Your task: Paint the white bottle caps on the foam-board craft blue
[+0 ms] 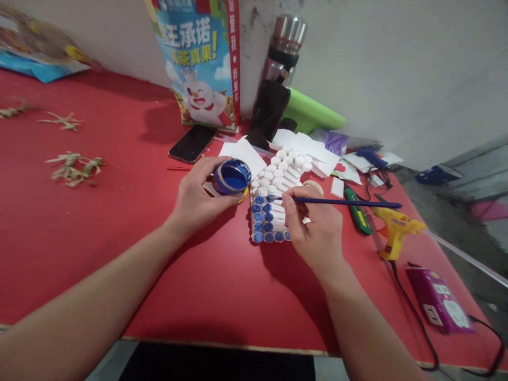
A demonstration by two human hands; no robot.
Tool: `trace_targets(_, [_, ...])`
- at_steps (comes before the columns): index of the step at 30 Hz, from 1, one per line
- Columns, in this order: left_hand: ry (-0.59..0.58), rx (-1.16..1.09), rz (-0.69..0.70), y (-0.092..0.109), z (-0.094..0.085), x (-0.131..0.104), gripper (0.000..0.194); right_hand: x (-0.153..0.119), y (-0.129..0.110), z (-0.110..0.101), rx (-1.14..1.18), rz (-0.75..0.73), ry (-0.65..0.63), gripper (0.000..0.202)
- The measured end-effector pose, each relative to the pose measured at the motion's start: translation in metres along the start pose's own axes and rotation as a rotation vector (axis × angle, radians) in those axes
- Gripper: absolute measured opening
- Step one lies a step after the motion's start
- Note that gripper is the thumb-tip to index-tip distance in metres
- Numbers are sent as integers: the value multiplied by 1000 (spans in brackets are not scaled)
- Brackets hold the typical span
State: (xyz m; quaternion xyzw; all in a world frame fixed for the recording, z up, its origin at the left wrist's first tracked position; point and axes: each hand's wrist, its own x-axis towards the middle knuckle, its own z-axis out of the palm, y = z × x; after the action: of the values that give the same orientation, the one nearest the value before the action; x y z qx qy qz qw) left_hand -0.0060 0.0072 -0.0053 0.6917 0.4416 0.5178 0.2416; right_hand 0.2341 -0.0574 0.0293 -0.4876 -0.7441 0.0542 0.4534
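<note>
My left hand [202, 193] is wrapped round a small jar of blue paint [232, 176], tilted so its opening faces me. In my right hand [315, 227] is a thin blue paintbrush [345, 201], pinched near its bristle end. The brush tip touches or hovers just over a white craft piece [273, 172] made of rolled paper coils and strips. Coils along its left and near edges are blue [259, 217]; those farther up are white. My right hand hides part of the piece, and a round cream-coloured thing [313, 186] shows behind it.
A yellow glue gun [397, 230], a green utility knife [357, 211] and a purple power box [438, 301] with cords lie at right. Behind are a phone [192, 143], a printed bag [202, 63], a steel flask [288, 39] and white paper [313, 151]. Woven straw pieces [75, 168] lie left.
</note>
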Motion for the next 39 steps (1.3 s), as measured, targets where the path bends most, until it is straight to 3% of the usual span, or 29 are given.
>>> trace_targets(12, [8, -2, -10, -1, 0, 0, 57, 0, 2, -3, -15, 11, -7, 13])
trace_targets(18, [3, -9, -5, -3, 0, 0, 55, 0, 7, -9, -1, 60, 86, 12])
trace_targets(23, [10, -7, 10, -4, 1, 0, 57, 0, 11, -6, 55, 93, 55, 14])
trace_targets(30, [-1, 12, -6, -2, 0, 1, 57, 1, 14, -6, 45, 127, 121, 19])
trace_targets(39, [-9, 12, 10, -2, -1, 1, 58, 0, 16, -3, 89, 161, 87, 19])
